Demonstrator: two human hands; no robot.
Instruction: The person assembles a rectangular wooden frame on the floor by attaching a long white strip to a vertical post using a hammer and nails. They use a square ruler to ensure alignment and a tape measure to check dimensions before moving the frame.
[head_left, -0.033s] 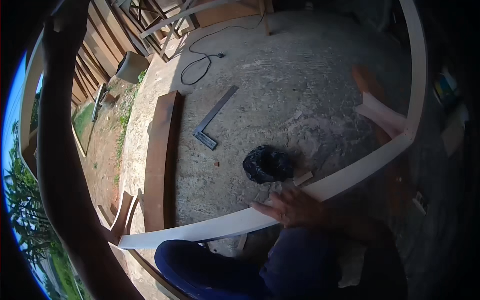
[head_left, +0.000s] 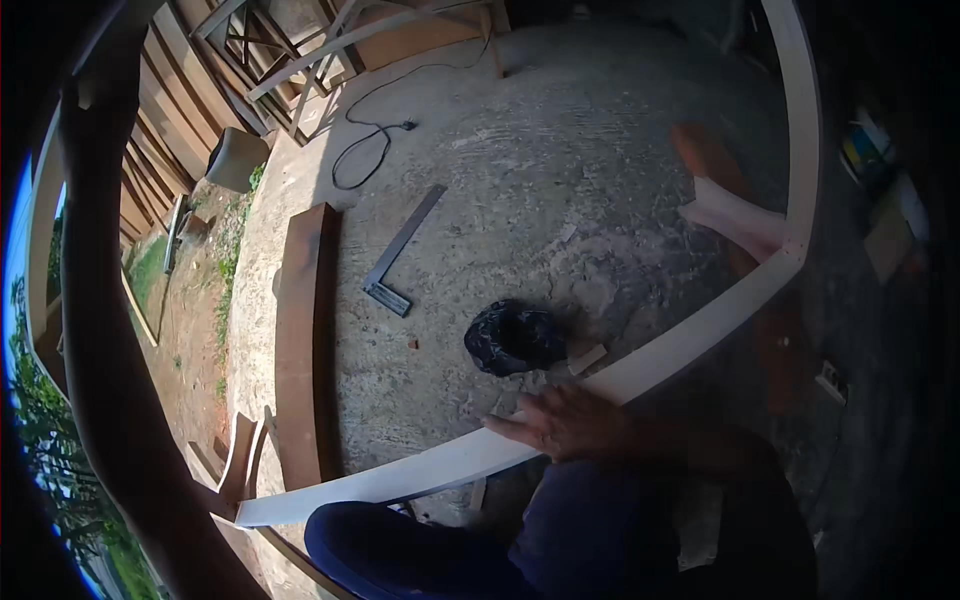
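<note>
Your right hand (head_left: 575, 422) lies over the pale wooden rail (head_left: 440, 461), thumb spread along its face and fingers bent across it; I cannot tell whether they close around the underside. The rail runs in front of your knees (head_left: 365, 540), from a curved bracket (head_left: 240, 455) near its left end to a corner on your right, where an upright-looking pale piece (head_left: 800, 110) meets it. Your left arm (head_left: 105, 350) climbs into shadow at the upper left, so its fingers' state can't be told. To steady the rail well, press evenly through the palm rather than the fingertips, stay square over it so neither joint twists, and use a knee as a brace. The metal square (head_left: 400, 255) lies on the floor (head_left: 590, 150), well apart.
</note>
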